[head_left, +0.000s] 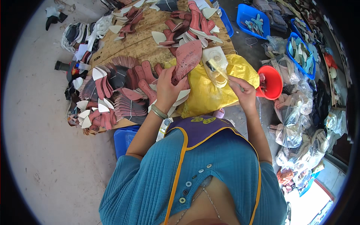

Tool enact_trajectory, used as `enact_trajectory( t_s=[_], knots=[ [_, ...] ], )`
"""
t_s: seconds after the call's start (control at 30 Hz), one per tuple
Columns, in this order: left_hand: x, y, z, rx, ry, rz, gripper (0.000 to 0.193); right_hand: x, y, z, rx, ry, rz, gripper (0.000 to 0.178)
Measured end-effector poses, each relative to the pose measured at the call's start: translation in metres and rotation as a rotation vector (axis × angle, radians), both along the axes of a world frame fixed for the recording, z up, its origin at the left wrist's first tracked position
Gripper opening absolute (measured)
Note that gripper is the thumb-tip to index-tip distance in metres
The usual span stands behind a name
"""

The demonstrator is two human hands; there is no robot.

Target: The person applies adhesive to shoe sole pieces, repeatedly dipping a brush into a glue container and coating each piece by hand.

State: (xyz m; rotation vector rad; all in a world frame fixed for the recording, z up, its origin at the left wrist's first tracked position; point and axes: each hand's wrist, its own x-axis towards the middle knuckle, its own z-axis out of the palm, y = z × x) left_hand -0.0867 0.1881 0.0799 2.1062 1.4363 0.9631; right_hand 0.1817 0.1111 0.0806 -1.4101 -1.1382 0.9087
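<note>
Across the wooden surface (131, 48) in the head view lie heaped pink insoles (147, 71) and a yellow plastic sheet (202, 97). The left hand (168, 88) grips 1 reddish insole (188, 56) by its lower end, raised above the surface; the right hand (243, 93) pinches a small brush (219, 69) over a white container (215, 54).

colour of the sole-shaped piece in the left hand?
The sole-shaped piece is dull red, clearest in the head view.

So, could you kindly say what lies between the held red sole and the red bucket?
The head view shows a white container, a held brush and yellow sheeting there.
</note>
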Motion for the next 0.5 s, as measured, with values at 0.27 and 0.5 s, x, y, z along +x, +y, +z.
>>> enact_trajectory(
  t_s=[0.27,0.5],
  knots=[
    [-0.001,0.001,0.007,0.121,-0.038,-0.107,0.050,0.006,0.022,0.017,0.134,-0.358,0.116,0.020],
    [-0.018,-0.003,0.014,0.075,-0.022,-0.247,0.054,0.039,0.061,0.025,0.270,-0.479,-0.063,0.019]
  ],
)
